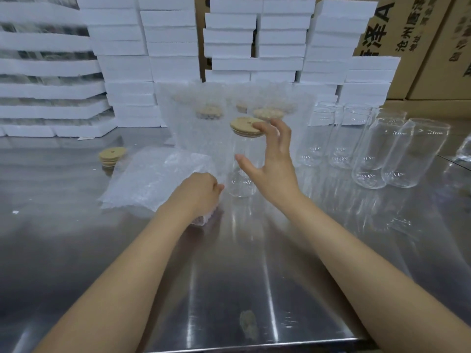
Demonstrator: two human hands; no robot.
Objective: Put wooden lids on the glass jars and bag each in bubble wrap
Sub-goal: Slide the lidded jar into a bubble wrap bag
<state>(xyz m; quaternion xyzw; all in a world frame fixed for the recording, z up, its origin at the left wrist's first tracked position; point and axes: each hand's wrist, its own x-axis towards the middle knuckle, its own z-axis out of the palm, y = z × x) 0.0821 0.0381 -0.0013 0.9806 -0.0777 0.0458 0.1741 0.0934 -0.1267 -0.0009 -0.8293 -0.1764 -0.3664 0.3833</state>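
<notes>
A clear glass jar (240,171) stands upright at the middle of the steel table with a round wooden lid (245,127) on its mouth. My right hand (267,159) is spread beside the jar, fingertips touching the lid's right edge, thumb stretched toward the glass. My left hand (201,193) grips a corner of a stack of bubble wrap bags (153,179) lying flat to the jar's left. A small stack of spare wooden lids (112,155) sits further left.
Several bare glass jars (369,149) stand at the right. Behind the jar, lidded jars in bubble wrap (216,110) are grouped. White foam boxes (173,47) and cardboard cartons (420,34) line the back. The steel table (229,276) reaches to the near edge.
</notes>
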